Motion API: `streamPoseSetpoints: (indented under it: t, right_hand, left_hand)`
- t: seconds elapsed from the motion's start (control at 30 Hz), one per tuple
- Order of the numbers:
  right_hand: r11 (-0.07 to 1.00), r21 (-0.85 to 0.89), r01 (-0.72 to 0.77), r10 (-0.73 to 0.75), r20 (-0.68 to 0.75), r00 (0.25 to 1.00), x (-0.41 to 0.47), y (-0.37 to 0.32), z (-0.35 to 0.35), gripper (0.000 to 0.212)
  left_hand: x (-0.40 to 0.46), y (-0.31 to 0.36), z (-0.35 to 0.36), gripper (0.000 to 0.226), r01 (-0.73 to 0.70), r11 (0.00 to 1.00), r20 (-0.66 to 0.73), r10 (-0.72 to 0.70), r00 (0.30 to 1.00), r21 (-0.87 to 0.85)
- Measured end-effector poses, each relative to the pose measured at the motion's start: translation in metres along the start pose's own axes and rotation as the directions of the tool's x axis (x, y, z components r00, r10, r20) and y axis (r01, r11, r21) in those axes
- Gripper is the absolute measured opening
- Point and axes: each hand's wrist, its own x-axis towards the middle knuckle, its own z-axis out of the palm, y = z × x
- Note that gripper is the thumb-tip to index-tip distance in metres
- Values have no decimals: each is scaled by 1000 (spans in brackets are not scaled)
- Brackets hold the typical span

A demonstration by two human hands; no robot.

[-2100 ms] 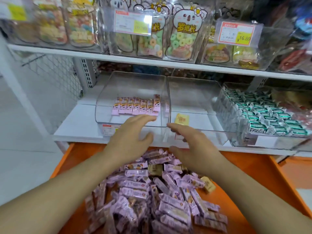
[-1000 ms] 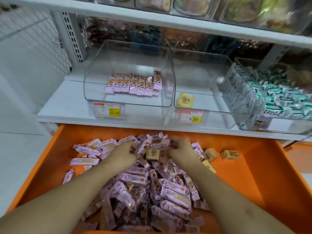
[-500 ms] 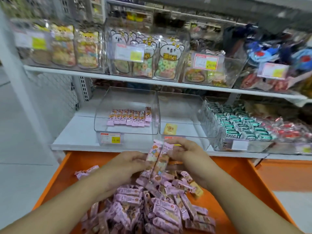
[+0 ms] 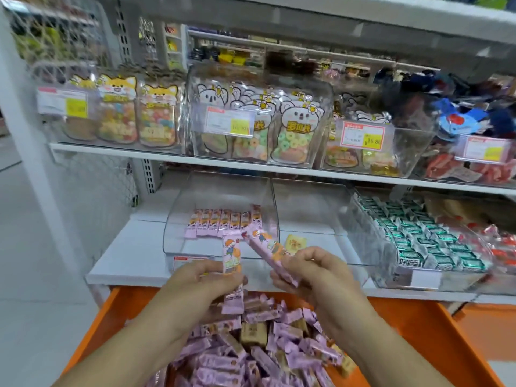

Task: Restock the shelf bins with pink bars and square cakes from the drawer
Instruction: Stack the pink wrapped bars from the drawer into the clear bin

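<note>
each hand (image 4: 206, 277) (image 4: 312, 275) pinched a pink bar (image 4: 231, 259) (image 4: 269, 254) below the left bin (image 4: 178, 219); loose pinches risked bars slipping back into the drawer (image 4: 435, 339).

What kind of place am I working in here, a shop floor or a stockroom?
Most likely a snack shop's sales floor. Clear shelf bins carry price tags, bagged ring candies face outward on the shelf above, and an orange drawer below holds loose pink bars as backstock.
</note>
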Motion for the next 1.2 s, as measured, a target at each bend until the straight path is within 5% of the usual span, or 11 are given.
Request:
streamPoseSetpoints:
  t: [0.1, 0.37, 0.47, 0.6, 0.8, 0.93, 1.1, 1.2]
  right_hand:
    - [984, -180, 5, 4, 49, 999, 1, 17, 20, 31]
    - [880, -443, 169, -114, 149, 982, 6, 25, 32, 30]
    - [870, -464, 168, -78, 208, 975, 8, 23, 32, 22]
    - [850, -500, 169, -95, 170, 981, 18, 14, 33, 13]
    - [880, -430, 201, -112, 224, 968, 34, 8, 47, 56]
    - [905, -368, 214, -126, 249, 960, 47, 11, 56, 46]
    - [930, -306, 202, -139, 215, 967, 73, 6, 75, 37]
    - [920, -322, 222, -183, 149, 972, 109, 3, 92, 39]
  left_hand:
    - [3, -3, 6, 19, -10, 998, -21, 8, 1000, -58]
    - [8, 5, -9, 29, -1, 1000, -25, 1, 1000, 18]
    - [13, 7, -19, 49, 3, 996, -10, -2, 1000, 88]
    - [16, 11, -26, 38, -10, 979, 15, 7, 1000, 202]
    - [15, 16, -25, 29, -46, 961, 147, 6, 989, 271]
    - [16, 22, -33, 27, -89, 949, 163, 40, 986, 304]
    - [33, 25, -56, 36, -186, 891, -2, 205, 979, 415]
    - [57, 24, -80, 41, -282, 767, -187, 460, 868, 577]
